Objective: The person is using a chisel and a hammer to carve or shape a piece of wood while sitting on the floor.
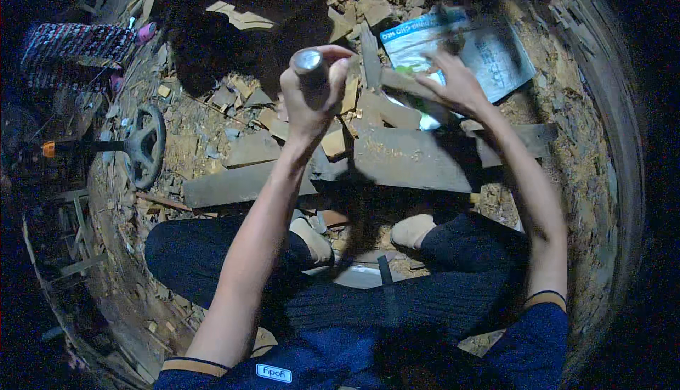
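My left hand (309, 103) is closed around an upright, dark cylindrical tool handle with a round, shiny metal end (309, 61). The tool's lower end is hidden beneath the hand, so I cannot tell its exact kind. To the right, my right hand (457, 85) reaches forward, slightly blurred, with thumb and fingers apart. It hovers by a narrow wood piece (405, 83) and the white and blue printed sack (496, 57); whether it touches either is unclear. Below both hands lies a wide, flat board (414, 156), with a second board (244, 183) to its left.
Wood offcuts (375, 7) and chips cover the ground. A black spoked wheel (146, 147) stands at the left, below a patterned cloth item (78, 53). My shoes (413, 232) rest close behind the boards. Dark shadows hide parts of the far side.
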Motion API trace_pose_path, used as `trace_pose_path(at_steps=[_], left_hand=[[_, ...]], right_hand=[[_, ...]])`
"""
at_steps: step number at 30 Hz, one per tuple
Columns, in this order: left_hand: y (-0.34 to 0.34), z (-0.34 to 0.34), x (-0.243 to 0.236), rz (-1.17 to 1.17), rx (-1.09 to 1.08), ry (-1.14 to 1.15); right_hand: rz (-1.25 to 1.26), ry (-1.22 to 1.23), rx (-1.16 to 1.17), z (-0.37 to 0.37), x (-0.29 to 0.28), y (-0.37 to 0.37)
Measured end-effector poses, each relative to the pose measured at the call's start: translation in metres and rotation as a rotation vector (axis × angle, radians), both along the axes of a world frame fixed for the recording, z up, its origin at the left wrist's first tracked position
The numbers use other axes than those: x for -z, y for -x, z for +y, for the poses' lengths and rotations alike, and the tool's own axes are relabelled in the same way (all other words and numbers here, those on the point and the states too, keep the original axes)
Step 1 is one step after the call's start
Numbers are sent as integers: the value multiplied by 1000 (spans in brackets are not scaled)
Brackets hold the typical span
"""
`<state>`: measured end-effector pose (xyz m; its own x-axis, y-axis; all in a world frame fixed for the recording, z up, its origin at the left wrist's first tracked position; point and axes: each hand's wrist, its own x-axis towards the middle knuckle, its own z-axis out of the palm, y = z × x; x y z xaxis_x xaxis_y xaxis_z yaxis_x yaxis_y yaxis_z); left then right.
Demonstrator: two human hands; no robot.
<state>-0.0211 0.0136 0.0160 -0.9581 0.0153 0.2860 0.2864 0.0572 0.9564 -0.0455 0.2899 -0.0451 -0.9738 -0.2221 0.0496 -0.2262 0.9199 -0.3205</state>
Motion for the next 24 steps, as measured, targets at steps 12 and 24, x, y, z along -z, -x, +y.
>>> trace_pose_path(at_steps=[12, 24], left_hand=[[-8, -39, 55, -42, 334, 593], [-44, -72, 97, -538, 507, -11]], right_hand=[[87, 971, -454, -155, -97, -9], [63, 1123, -84, -126, -68, -8]])
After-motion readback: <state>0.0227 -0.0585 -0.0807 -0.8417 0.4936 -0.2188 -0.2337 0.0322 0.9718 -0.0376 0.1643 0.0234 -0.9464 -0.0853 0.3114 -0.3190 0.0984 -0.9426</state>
